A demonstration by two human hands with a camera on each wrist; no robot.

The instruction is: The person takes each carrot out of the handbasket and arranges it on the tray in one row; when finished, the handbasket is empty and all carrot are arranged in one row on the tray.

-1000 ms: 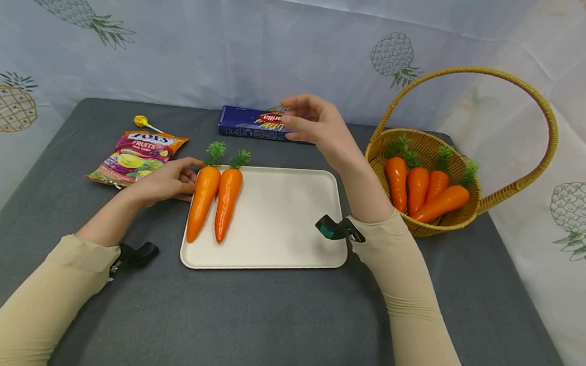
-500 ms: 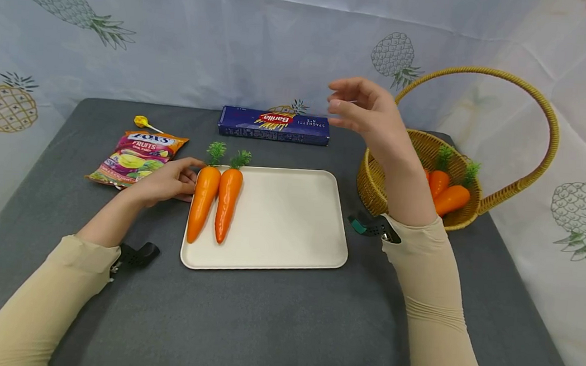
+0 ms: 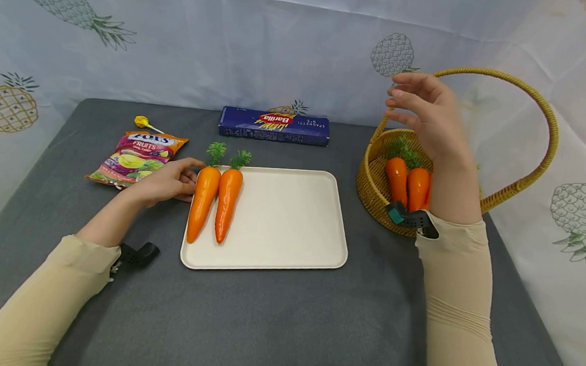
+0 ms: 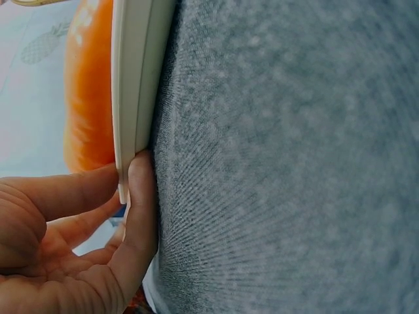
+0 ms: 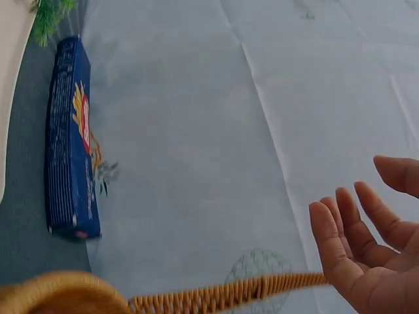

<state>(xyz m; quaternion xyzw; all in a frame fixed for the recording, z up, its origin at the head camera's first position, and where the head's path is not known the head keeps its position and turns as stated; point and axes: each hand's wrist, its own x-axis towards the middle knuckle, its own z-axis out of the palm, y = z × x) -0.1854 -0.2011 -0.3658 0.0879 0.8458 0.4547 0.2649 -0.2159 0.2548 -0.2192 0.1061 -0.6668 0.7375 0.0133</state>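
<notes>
With thumb above and a finger beneath, my left hand (image 3: pixel 164 183) pinches the left rim of a cream tray (image 3: pixel 280 221); the left wrist view shows the tray's edge (image 4: pixel 127 98) between them. Two orange carrots with green tops, a left carrot (image 3: pixel 203 203) and a right carrot (image 3: pixel 228 201), lie side by side at that end of the tray. My right hand (image 3: pixel 435 116), bare and with fingers loosely bent, is raised over a wicker basket (image 3: pixel 371 182). It overlaps the basket's left handle side in the head view. Several carrots (image 3: pixel 397 177) lie in the basket, some hidden by my forearm.
A blue spaghetti box (image 3: pixel 274 127) lies behind the tray at the table's back edge. Left of the tray are a candy bag (image 3: pixel 140 157) and a yellow lollipop (image 3: pixel 142 121). The basket's tall arched handle (image 3: pixel 552 131) rises on the right, before a white pineapple-print cloth (image 3: pixel 301 49).
My right hand has moved right, from in front of the spaghetti box to over the basket, uncovering the box. My left hand, the tray and its carrots have stayed put.
</notes>
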